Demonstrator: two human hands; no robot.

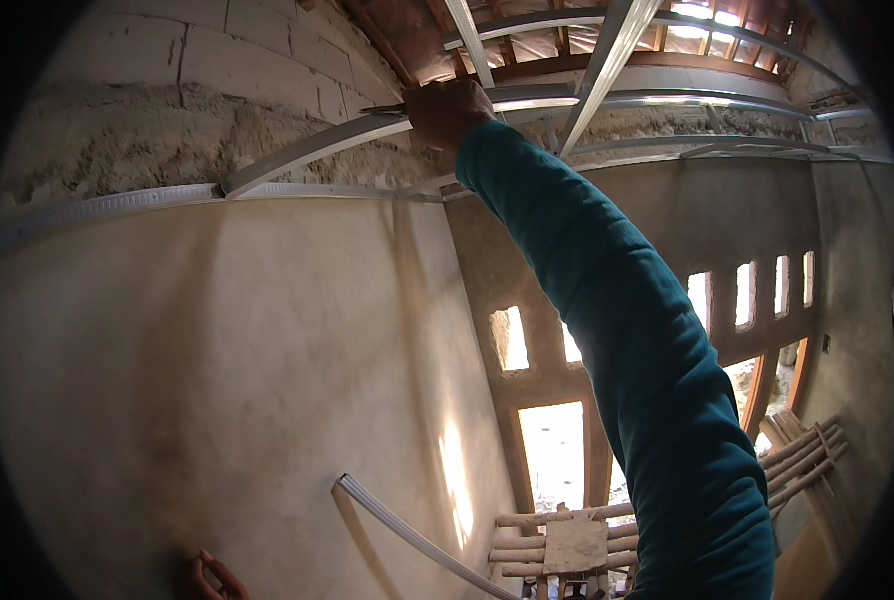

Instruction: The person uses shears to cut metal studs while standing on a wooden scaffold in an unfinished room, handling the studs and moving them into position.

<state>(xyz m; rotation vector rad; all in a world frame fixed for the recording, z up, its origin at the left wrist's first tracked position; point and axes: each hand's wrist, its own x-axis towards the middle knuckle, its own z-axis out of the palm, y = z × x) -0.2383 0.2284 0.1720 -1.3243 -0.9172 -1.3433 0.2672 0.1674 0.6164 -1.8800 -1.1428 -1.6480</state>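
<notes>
Stretched up overhead, my right arm in a teal sleeve brings my right hand [450, 114] to the ceiling frame. Its fingers are closed around a metal ceiling channel [317, 153] that runs from the wall edge toward the middle of the frame. A thin, dark, pointed piece [384, 109] sticks out at the left of the fist; I cannot make out what it is. At the lower left, only some fingers of my left hand [217, 579] show, apart and close to the plastered wall [267, 380], with nothing visible in them.
A metal wall angle [117, 207] lines the wall top. Overhead, a slanting metal bar [607, 70] crosses other channels beneath the roof. A loose metal strip [407, 532] leans below. Pole scaffolding [575, 545] stands by the window openings, with more poles [805, 462] at right.
</notes>
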